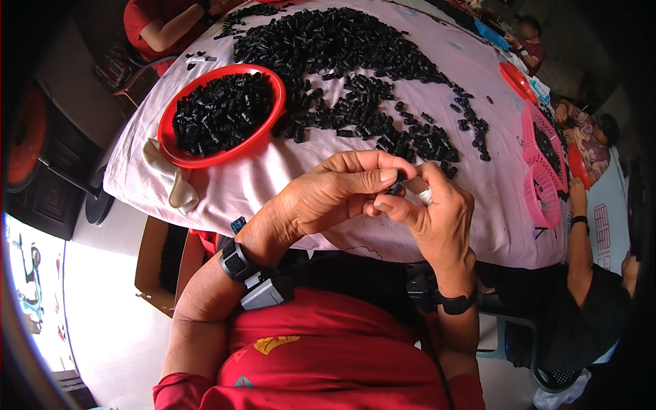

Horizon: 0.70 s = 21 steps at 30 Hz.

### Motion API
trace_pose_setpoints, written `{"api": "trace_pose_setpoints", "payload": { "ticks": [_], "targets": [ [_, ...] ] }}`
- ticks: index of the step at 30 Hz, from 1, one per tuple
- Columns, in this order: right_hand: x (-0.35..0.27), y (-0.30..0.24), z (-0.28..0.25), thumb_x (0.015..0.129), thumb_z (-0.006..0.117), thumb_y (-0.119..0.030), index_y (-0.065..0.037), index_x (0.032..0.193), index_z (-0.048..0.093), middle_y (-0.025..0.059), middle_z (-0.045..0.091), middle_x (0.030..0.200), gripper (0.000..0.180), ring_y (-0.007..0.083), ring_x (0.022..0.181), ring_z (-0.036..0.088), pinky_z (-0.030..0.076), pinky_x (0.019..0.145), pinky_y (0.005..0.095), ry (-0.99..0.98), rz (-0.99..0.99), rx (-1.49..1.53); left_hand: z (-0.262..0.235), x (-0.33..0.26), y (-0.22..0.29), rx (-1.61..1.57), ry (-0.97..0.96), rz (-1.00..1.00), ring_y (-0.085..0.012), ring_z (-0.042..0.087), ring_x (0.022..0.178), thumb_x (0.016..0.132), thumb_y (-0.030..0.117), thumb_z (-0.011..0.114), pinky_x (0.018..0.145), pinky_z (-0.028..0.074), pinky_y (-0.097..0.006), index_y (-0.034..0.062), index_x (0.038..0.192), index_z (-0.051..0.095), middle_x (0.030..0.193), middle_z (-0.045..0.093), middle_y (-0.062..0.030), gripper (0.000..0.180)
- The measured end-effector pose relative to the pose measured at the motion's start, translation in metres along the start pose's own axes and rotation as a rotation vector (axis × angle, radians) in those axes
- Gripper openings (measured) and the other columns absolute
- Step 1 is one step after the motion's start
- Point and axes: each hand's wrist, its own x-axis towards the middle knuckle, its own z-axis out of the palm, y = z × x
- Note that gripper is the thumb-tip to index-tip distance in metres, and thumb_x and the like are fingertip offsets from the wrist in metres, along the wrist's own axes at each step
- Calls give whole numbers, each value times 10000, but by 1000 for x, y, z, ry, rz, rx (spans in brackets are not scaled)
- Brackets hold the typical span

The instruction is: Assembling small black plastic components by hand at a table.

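Note:
My left hand (342, 186) pinches a small black cylindrical part (394, 187) between thumb and fingertips. Close against it, my right hand (441, 212) grips a small flat greyish piece (414, 184) that looks like a blade, with something white wrapped at its held end. Both hands meet in front of me above the near edge of the pink-clothed table (314, 152). Just beyond my fingers lie loose black parts (365, 106), scattered toward a large heap of the same (335, 41). My fingers partly hide the held part.
A red basin (281, 102) full of black parts stands at the left, beside a white cloth (166, 174). Pink plastic baskets (543, 198) sit at the right. Co-workers are around the table, one in black (581, 321) close by. A cardboard box (158, 263) is on the floor.

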Motion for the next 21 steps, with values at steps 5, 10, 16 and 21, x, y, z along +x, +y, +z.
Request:
{"api": "trace_pose_setpoints", "payload": {
  "ticks": [5,10,16,21],
  "targets": [
    [0,0,-1,685,733,-620,-56,717,522,86,582,613,603,258,519,596,451,466,345,-4,0,-57,-1,0,0,27,14,0,-91,585,834,954,193,583,763,479,-239,13,1200,593,1016,644,-39,305],
    [0,0,1,683,727,-617,-61,716,528,72,590,612,592,252,524,607,465,467,342,38,-53,-101,-2,0,0,49,18,6,-90,586,830,959,195,573,765,482,-239,12,1206,589,1013,647,-40,308],
    [1,0,0,680,721,-621,-63,699,529,69,596,612,590,250,523,610,470,470,342,29,-55,-138,-1,0,0,38,-2,11,-71,556,776,965,180,565,722,469,-226,10,1210,583,969,635,-18,299],
    [1,-1,1,671,725,-621,-62,689,520,69,584,600,596,249,518,605,468,469,342,37,-63,-155,-2,1,-1,54,4,17,-70,552,776,965,182,565,715,464,-220,8,1205,583,968,632,-20,297]
  ]
}}
